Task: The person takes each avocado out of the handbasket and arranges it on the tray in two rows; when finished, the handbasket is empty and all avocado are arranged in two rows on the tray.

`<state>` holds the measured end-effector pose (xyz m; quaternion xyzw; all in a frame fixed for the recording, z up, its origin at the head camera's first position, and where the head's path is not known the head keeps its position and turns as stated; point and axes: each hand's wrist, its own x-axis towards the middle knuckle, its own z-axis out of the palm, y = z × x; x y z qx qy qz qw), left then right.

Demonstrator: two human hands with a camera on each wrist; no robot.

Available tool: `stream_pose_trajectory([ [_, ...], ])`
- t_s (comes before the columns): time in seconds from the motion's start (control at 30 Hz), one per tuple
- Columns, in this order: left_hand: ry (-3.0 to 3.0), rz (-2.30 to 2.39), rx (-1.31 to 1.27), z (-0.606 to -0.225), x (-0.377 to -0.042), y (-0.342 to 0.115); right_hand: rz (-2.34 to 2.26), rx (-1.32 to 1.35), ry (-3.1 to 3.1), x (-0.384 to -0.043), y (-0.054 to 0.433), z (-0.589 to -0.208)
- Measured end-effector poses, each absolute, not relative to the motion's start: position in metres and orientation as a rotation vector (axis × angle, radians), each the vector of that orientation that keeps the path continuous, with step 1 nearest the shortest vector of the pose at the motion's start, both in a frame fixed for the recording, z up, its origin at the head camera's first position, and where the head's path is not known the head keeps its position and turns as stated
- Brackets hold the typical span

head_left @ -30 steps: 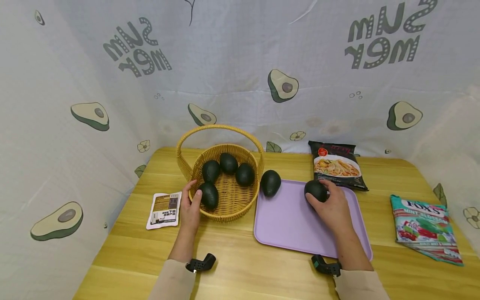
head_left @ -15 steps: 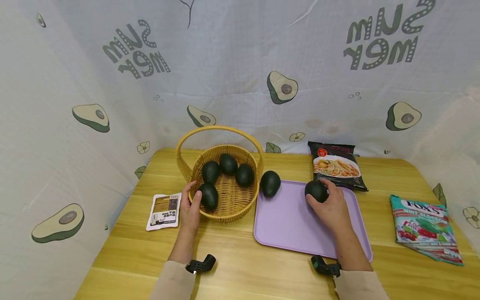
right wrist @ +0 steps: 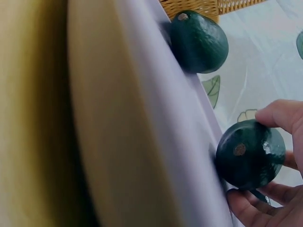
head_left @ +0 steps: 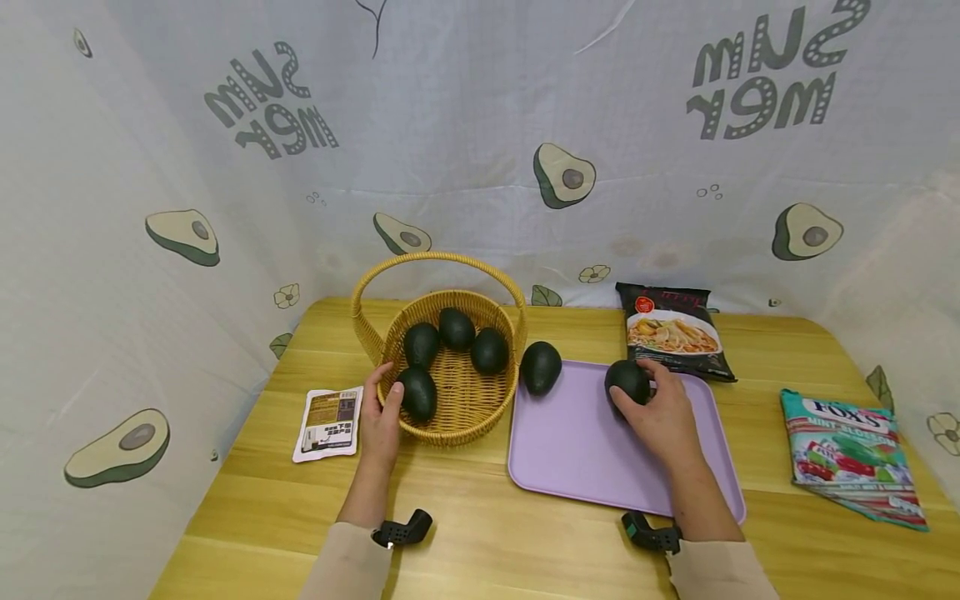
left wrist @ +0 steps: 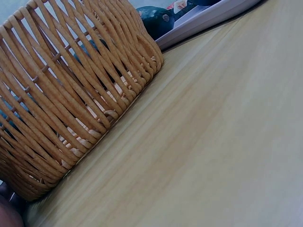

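Observation:
My right hand (head_left: 663, 410) grips a dark green avocado (head_left: 626, 382) over the far part of a lilac tray (head_left: 577, 454). In the right wrist view, thumb and fingers curl round this avocado (right wrist: 251, 153), close over the tray. At the left of a yellow wicker basket (head_left: 457, 425), my left hand (head_left: 381, 415) holds the rim, its thumb beside the nearest avocado (head_left: 417, 393) inside. Several avocados lie in the basket. Another avocado (head_left: 541, 367) rests at the tray's far left corner, against the basket. The left wrist view shows mostly the woven basket wall (left wrist: 71, 90).
Behind the tray lies a black noodle packet (head_left: 672, 331). A teal candy bag (head_left: 853, 458) is at the right and a small white and brown packet (head_left: 327, 423) left of the basket. A printed curtain (head_left: 465, 125) hangs behind the wooden table (head_left: 465, 525). The basket's tall handle (head_left: 438, 255) arches up.
My right hand has shifted very slightly left with the avocado. My left hand stays at the basket, and the other things keep their places.

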<state>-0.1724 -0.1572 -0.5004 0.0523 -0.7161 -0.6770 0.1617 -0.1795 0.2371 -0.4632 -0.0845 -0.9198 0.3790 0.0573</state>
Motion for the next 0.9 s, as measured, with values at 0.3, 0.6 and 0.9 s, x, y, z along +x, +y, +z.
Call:
stream_pose_trajectory([
  [0.3, -2.038, -1.937, 0.161, -0.5, -0.172, -0.157, 1.141, -0.268, -2.806, -0.179, 0.237, -0.459],
  [0.6, -2.028, -1.937, 0.155, -0.504, -0.172, -0.158, 1.118, -0.262, -2.739, -0.173, 0.238, -0.444],
  [0.9, -2.025, -1.946, 0.135, -0.504, -0.173, -0.158, 1.153, -0.146, -2.608, -0.158, 0.214, -0.416],
])
